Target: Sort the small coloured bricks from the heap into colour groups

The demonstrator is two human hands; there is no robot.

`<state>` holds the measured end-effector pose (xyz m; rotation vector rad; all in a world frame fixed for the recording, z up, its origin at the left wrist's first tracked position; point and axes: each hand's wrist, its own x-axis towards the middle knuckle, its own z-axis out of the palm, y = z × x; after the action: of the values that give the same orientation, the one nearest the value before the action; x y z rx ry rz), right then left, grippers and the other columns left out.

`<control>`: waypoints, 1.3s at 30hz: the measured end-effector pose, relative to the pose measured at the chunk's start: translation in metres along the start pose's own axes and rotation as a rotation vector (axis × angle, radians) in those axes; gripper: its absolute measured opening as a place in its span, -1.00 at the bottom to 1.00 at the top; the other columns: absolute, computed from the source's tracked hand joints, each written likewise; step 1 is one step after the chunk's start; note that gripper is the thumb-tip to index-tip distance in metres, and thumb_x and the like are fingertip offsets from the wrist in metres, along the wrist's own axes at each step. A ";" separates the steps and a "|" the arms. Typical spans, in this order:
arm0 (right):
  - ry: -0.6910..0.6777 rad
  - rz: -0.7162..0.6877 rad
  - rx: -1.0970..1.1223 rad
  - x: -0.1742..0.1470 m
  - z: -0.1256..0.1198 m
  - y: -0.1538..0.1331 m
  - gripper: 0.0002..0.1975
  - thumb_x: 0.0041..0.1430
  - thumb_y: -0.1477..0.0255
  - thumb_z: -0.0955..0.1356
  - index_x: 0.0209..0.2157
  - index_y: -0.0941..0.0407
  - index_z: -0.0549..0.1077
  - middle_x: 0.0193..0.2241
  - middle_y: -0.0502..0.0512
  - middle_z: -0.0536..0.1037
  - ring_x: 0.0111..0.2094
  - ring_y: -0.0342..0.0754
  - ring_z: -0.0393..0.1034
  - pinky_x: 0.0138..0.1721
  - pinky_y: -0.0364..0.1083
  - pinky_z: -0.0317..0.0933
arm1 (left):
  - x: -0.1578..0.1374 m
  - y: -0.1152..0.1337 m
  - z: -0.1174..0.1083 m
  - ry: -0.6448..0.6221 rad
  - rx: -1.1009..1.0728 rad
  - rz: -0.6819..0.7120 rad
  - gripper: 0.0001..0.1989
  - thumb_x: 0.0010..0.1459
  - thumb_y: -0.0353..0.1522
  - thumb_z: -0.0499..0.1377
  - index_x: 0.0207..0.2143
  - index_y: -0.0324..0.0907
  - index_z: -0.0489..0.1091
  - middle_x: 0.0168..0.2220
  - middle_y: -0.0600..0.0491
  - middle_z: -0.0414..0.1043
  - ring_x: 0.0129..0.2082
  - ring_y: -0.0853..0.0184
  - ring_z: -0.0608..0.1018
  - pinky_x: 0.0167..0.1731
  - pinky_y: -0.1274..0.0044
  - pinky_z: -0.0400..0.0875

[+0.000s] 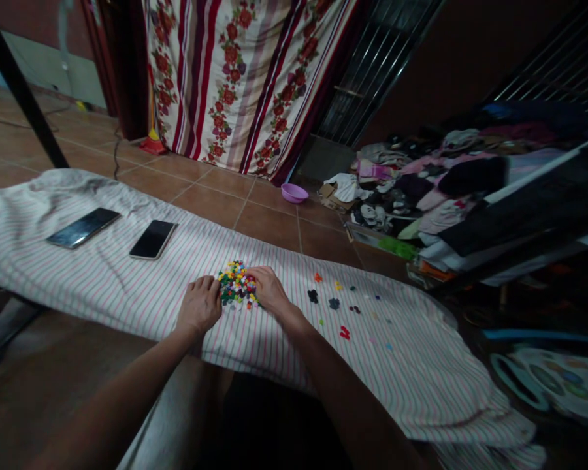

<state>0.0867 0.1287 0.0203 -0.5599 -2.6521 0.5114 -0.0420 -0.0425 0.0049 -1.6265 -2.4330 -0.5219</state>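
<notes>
A heap of small multicoloured pieces point(236, 282), like beads or tiny bricks, lies on a striped cloth. My left hand point(198, 303) rests at the heap's left edge, fingers curled together and their tips hidden. From the right, my right hand point(270, 288) reaches into the heap with bent fingers close together; whatever is between its fingertips is too small to make out. Right of the hands lie small single-colour groups: orange pieces point(318, 277), yellow pieces point(338, 285), black pieces point(313, 296), dark grey pieces point(334, 303) and red pieces point(344, 333), among several others.
Two phones, a larger one point(83, 228) and a smaller one point(153, 239), lie on the striped cloth point(284, 339) to the left. Beyond its far edge, a purple basin point(294, 193) stands on the tiled floor. A pile of clothes point(421, 176) fills the right background.
</notes>
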 end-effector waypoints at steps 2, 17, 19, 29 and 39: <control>-0.007 0.051 -0.031 0.013 0.007 -0.006 -0.47 0.09 0.70 0.19 0.03 0.09 0.50 0.01 0.12 0.55 0.06 0.00 0.32 0.14 0.00 0.17 | 0.000 0.000 0.001 0.002 0.001 0.003 -0.79 0.20 -0.38 -0.01 -0.16 -0.18 0.36 -0.11 -0.12 0.41 -0.09 0.11 0.41 -0.13 0.31 0.26; -0.205 -0.018 -0.155 -0.013 0.030 -0.047 -0.34 0.09 0.72 0.19 0.25 0.14 0.27 0.28 0.18 0.26 0.33 0.03 0.02 0.29 0.12 -0.06 | -0.001 -0.002 0.005 0.016 0.006 0.003 -0.75 0.23 -0.39 -0.03 -0.10 -0.24 0.35 -0.09 -0.13 0.43 -0.08 0.11 0.42 -0.12 0.31 0.27; -0.198 -0.055 -0.142 -0.016 0.028 -0.046 -0.36 0.11 0.71 0.19 0.24 0.14 0.28 0.27 0.17 0.28 0.33 0.03 0.01 0.29 0.13 -0.07 | -0.001 -0.002 0.005 0.020 0.006 0.004 -0.76 0.23 -0.39 -0.02 -0.11 -0.23 0.34 -0.09 -0.13 0.43 -0.08 0.12 0.43 -0.12 0.31 0.27; -0.125 0.047 -0.133 -0.002 0.030 -0.028 -0.38 0.09 0.71 0.20 0.20 0.15 0.34 0.22 0.23 0.34 0.28 0.06 0.09 0.26 0.14 -0.05 | 0.000 0.000 0.002 -0.003 0.006 -0.004 -0.77 0.22 -0.39 -0.02 -0.13 -0.23 0.34 -0.11 -0.11 0.41 -0.10 0.13 0.42 -0.12 0.32 0.27; -0.033 0.057 -0.127 0.020 0.031 -0.033 -0.59 0.27 0.60 0.18 0.02 0.06 0.51 0.01 0.14 0.53 0.07 0.01 0.30 0.11 0.01 0.09 | 0.001 0.001 0.000 -0.017 -0.003 -0.015 -0.77 0.21 -0.39 -0.01 -0.13 -0.22 0.35 -0.11 -0.12 0.40 -0.09 0.13 0.41 -0.13 0.31 0.26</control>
<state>0.0469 0.1014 0.0132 -0.6726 -2.7205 0.3732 -0.0414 -0.0417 0.0059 -1.6209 -2.4597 -0.5166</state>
